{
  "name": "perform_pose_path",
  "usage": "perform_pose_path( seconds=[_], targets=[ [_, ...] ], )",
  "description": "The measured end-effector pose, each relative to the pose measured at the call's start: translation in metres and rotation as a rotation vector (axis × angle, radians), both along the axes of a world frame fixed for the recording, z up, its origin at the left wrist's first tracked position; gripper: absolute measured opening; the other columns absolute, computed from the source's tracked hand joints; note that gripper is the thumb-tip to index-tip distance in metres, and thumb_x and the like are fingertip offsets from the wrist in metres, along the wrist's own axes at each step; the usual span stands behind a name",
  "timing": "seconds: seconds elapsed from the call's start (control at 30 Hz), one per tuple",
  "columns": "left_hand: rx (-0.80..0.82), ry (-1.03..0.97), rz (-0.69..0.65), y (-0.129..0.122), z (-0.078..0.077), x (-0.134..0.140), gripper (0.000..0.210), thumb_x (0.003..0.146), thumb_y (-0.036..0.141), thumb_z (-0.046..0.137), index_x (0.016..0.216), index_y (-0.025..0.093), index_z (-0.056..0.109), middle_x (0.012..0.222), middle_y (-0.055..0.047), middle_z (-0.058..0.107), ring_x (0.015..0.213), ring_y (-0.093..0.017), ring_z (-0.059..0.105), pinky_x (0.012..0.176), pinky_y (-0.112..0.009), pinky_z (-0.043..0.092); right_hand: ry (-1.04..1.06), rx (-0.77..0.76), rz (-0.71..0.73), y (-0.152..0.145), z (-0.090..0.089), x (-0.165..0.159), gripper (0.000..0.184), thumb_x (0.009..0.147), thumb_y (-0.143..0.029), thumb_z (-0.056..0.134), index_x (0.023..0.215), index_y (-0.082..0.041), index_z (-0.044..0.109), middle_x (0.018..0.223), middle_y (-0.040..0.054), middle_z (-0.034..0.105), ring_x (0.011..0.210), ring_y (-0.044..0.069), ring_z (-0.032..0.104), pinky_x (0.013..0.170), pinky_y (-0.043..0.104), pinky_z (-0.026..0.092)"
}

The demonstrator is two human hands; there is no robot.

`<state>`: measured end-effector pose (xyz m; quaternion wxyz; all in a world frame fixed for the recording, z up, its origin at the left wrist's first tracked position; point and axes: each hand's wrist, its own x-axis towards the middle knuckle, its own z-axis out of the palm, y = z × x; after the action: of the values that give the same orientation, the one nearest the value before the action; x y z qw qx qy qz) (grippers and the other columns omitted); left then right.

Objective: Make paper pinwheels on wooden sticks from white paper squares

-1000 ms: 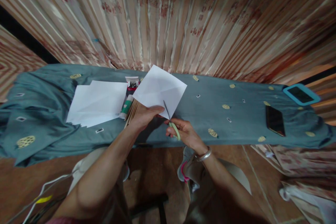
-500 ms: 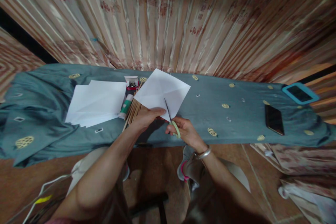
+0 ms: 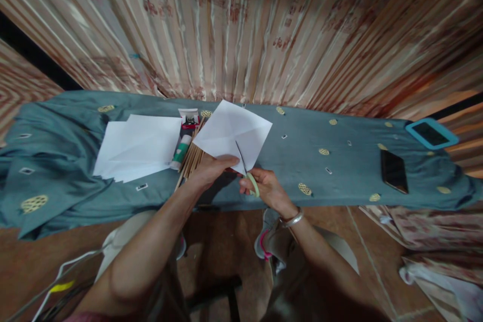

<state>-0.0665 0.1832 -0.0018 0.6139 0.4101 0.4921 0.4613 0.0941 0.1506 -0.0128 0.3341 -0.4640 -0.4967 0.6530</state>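
Observation:
A creased white sheet of paper [image 3: 234, 128] is pinched at its near edge by my left hand [image 3: 213, 170], thumb on top and fingers hidden beneath. My right hand [image 3: 267, 188] has its fingers in the light green handles of a pair of scissors [image 3: 253, 185]. One dark blade lies over the paper, pointing up from its near corner toward the middle; the other blade is out of sight, seemingly under the sheet. Left of the held paper lie several thin wooden sticks [image 3: 191, 160] and a green and white glue stick [image 3: 181, 152].
A stack of white paper [image 3: 139, 148] rests on the left of the teal cloth [image 3: 294, 161]. Behind the glue stick is a small open box [image 3: 189, 118] with dark bits inside. To the right are a black phone [image 3: 394, 171] and a blue-framed tablet [image 3: 432, 133].
The paper's right and far corners have shifted very slightly to the left. Both hands keep their hold, and the scissors stay at nearly the same spot on the sheet.

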Motion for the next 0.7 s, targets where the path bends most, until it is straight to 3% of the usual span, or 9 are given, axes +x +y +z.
perform_pose_path(
  seconds=[0.2, 0.37, 0.57, 0.63, 0.7],
  targets=[
    [0.021, 0.010, -0.003, -0.002, 0.002, 0.000, 0.014, 0.053, 0.027, 0.071, 0.056, 0.017, 0.061, 0.058, -0.003, 0.063, 0.056, -0.019, 0.058, 0.055, -0.031, 0.048, -0.002, 0.027, 0.029, -0.002, 0.003, 0.001, 0.041, 0.063, -0.055, 0.078, 0.075, -0.018, 0.066, 0.055, -0.0020, 0.063, 0.050, 0.009, 0.052, 0.049, 0.022, 0.041],
    [0.029, 0.012, 0.105, 0.002, 0.001, -0.004, 0.024, 0.051, 0.024, 0.074, 0.073, 0.016, 0.065, 0.071, -0.003, 0.066, 0.066, -0.021, 0.061, 0.058, -0.032, 0.050, -0.019, 0.003, 0.140, -0.005, 0.008, 0.006, 0.046, 0.070, -0.060, 0.070, 0.085, -0.016, 0.067, 0.066, 0.0004, 0.066, 0.056, 0.009, 0.054, 0.053, 0.021, 0.042],
    [0.030, -0.022, 0.219, 0.012, -0.003, -0.020, 0.031, 0.047, 0.026, 0.078, 0.072, 0.016, 0.063, 0.075, -0.004, 0.067, 0.070, -0.022, 0.062, 0.060, -0.034, 0.052, -0.071, -0.102, 0.292, -0.002, 0.018, 0.043, 0.049, 0.069, -0.056, 0.074, 0.092, -0.014, 0.066, 0.070, 0.0016, 0.067, 0.059, 0.010, 0.055, 0.055, 0.022, 0.043],
    [0.005, 0.000, 0.212, 0.012, -0.003, -0.026, 0.029, 0.046, 0.027, 0.078, 0.068, 0.016, 0.063, 0.073, -0.004, 0.066, 0.070, -0.022, 0.062, 0.066, -0.036, 0.052, -0.093, -0.072, 0.281, 0.000, 0.021, 0.061, 0.049, 0.069, -0.058, 0.073, 0.090, -0.014, 0.067, 0.069, 0.0020, 0.068, 0.056, 0.009, 0.053, 0.053, 0.023, 0.041],
    [0.002, 0.050, 0.201, 0.010, -0.003, -0.029, 0.028, 0.046, 0.027, 0.078, 0.068, 0.017, 0.062, 0.072, -0.003, 0.065, 0.077, -0.024, 0.063, 0.074, -0.037, 0.052, -0.104, -0.020, 0.171, 0.004, 0.022, 0.075, 0.052, 0.068, -0.060, 0.072, 0.092, -0.014, 0.068, 0.071, 0.0034, 0.069, 0.056, 0.010, 0.053, 0.052, 0.024, 0.041]
  ],
)
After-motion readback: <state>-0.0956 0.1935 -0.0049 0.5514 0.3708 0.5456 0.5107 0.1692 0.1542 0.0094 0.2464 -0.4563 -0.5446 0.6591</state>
